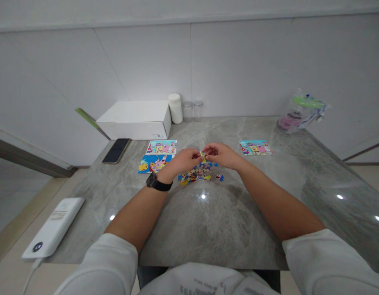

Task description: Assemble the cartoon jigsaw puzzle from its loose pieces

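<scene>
A pile of small colourful jigsaw puzzle pieces [194, 175] lies on the grey marbled table, with one loose piece [219, 178] just to its right. Over the pile's far side my left hand [187, 160] and my right hand [220, 155] meet, fingertips bent together. Between them shows a yellowish jigsaw piece [202, 154], pinched by both hands; the fingers partly cover it. Left of the pile lie two cartoon picture cards, a light one [162, 146] behind a blue one [154, 163]. My left forearm partly covers the blue card. A similar card [256, 147] lies to the right.
A white box [134, 119], a white bottle [175, 108] and two clear glasses [192, 111] stand by the wall. A phone [116, 150] and a white power bank [54, 227] with cable lie left. A plastic bag [302, 112] sits at the back right.
</scene>
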`<state>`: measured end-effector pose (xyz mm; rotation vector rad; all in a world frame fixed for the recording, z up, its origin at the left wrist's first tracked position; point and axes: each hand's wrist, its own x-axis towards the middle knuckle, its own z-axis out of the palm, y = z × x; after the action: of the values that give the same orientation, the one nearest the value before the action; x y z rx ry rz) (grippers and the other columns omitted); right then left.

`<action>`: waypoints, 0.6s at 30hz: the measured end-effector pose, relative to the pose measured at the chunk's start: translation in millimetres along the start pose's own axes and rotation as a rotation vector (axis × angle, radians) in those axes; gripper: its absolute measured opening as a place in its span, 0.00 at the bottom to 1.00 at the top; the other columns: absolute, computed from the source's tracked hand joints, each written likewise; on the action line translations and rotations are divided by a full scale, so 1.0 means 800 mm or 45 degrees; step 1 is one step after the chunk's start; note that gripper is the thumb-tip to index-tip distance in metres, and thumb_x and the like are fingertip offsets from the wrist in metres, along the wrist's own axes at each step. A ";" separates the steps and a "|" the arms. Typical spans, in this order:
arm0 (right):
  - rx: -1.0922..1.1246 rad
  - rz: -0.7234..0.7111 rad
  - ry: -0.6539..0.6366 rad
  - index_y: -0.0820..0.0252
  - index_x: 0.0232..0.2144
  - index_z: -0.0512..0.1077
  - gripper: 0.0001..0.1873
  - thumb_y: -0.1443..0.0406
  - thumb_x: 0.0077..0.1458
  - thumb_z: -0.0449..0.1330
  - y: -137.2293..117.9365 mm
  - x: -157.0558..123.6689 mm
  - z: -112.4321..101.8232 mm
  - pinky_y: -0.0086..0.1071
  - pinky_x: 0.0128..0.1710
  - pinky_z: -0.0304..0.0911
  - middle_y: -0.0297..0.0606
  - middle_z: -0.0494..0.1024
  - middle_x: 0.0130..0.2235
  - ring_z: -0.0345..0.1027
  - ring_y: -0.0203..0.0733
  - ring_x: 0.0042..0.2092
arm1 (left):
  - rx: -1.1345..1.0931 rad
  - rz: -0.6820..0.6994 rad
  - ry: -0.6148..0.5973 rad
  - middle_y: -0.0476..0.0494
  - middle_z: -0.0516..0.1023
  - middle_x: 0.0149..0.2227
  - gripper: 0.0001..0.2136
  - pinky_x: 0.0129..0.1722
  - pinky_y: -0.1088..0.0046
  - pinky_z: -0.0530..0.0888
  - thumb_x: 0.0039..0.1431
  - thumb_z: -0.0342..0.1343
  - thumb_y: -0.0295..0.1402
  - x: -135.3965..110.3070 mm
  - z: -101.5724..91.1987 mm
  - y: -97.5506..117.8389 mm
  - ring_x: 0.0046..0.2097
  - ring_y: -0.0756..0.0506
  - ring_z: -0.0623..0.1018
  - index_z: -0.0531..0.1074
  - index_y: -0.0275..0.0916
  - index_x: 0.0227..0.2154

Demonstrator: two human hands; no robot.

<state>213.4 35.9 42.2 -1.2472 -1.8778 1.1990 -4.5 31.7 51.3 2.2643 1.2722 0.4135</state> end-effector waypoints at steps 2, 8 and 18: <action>0.051 0.042 -0.013 0.60 0.43 0.76 0.13 0.69 0.52 0.64 -0.001 -0.001 0.000 0.29 0.37 0.71 0.36 0.78 0.36 0.72 0.37 0.37 | 0.009 0.027 0.007 0.46 0.83 0.35 0.16 0.35 0.71 0.69 0.67 0.53 0.44 0.000 0.000 -0.002 0.35 0.46 0.77 0.80 0.39 0.37; 0.026 0.050 0.029 0.61 0.43 0.76 0.12 0.69 0.54 0.63 -0.002 -0.001 -0.001 0.29 0.35 0.70 0.37 0.79 0.38 0.71 0.37 0.35 | 0.057 0.020 0.005 0.46 0.82 0.34 0.15 0.34 0.71 0.67 0.67 0.52 0.42 -0.001 -0.002 0.002 0.34 0.46 0.75 0.80 0.38 0.36; -0.131 0.016 -0.074 0.63 0.48 0.76 0.17 0.71 0.55 0.61 0.010 0.001 -0.001 0.28 0.38 0.68 0.37 0.79 0.39 0.71 0.35 0.37 | 0.140 -0.013 -0.083 0.47 0.78 0.29 0.16 0.32 0.71 0.63 0.68 0.49 0.39 -0.003 -0.008 0.007 0.32 0.47 0.73 0.79 0.38 0.32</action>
<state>217.0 37.9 35.3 -1.2931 -1.9988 1.1696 -5.0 28.6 59.7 2.3406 1.3019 0.2692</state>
